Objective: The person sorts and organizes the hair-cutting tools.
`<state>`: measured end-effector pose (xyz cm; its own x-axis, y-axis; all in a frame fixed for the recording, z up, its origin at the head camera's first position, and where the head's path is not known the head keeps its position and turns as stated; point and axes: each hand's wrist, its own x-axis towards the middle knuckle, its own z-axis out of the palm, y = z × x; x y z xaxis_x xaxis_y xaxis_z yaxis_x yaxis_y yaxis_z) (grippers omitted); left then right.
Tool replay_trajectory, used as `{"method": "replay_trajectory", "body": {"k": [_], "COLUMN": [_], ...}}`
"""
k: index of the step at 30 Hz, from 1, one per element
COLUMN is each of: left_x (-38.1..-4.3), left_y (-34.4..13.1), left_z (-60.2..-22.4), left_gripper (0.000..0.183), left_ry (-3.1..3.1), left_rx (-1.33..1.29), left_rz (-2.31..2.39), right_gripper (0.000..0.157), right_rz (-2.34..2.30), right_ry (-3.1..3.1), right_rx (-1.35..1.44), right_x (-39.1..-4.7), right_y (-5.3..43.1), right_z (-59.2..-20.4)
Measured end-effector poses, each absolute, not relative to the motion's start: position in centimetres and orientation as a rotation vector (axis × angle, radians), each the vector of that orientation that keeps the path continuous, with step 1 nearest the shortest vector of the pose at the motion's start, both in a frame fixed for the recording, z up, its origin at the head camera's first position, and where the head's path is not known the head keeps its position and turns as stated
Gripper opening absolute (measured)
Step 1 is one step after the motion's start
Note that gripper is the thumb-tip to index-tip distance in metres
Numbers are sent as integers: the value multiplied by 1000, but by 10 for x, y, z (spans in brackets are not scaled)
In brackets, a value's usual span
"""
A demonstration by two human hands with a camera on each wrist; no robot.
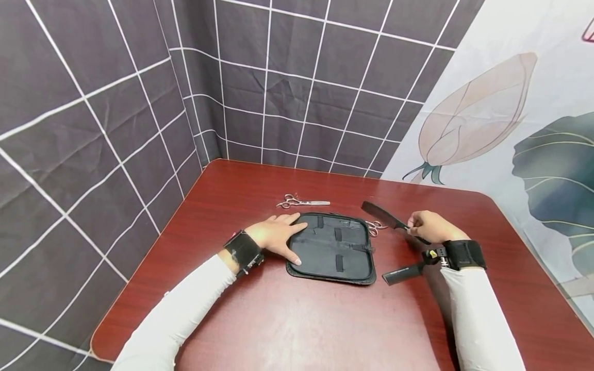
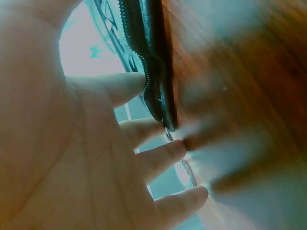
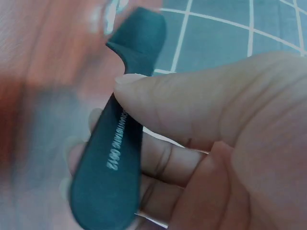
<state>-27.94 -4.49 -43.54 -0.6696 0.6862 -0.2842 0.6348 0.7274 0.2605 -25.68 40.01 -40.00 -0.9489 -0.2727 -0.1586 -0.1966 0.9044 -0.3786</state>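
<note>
My left hand [image 1: 275, 234] lies with fingers spread at the left edge of a black zip case [image 1: 331, 247]. The case is unfolded flat, showing elastic loops on its lining, and its toothed zip edge [image 2: 136, 43] passes by the fingers in the left wrist view. To the right of the case, my right hand [image 1: 429, 226] grips a black comb [image 1: 381, 212] by its handle [image 3: 108, 177]. White lettering runs along that handle, under the thumb. The comb's head points to the back left, above the table.
Silver thinning scissors [image 1: 306, 203] lie behind the case. Finger rings of another pair of scissors [image 1: 373, 228] stick out at its right side, the blades hidden. A second black comb-like tool [image 1: 402, 274] lies below the right hand. Grid-patterned cloth [image 1: 325, 93] borders the red table [image 1: 260, 314].
</note>
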Motion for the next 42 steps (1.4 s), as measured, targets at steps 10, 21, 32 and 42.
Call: {"method": "replay_trajectory", "body": {"k": [10, 21, 32, 42], "left_x": [-280, -280, -279, -279], "left_y": [-45, -45, -45, -44], "left_z": [-435, -437, -433, -433], "left_gripper": [108, 107, 107, 110], "left_ry": [2569, 2566, 2574, 2574], "left_rx": [1018, 1024, 1037, 1021], "left_rz": [199, 208, 215, 194], "right_gripper": [3, 5, 7, 11], "right_rz": [-706, -804, -779, -740], "right_ry": [2841, 2761, 2632, 2631], "right_rx": [-434, -523, -528, -511], "right_x": [-243, -225, -222, -220], "right_y": [387, 373, 364, 364], "right_z": [-370, -340, -331, -331]}}
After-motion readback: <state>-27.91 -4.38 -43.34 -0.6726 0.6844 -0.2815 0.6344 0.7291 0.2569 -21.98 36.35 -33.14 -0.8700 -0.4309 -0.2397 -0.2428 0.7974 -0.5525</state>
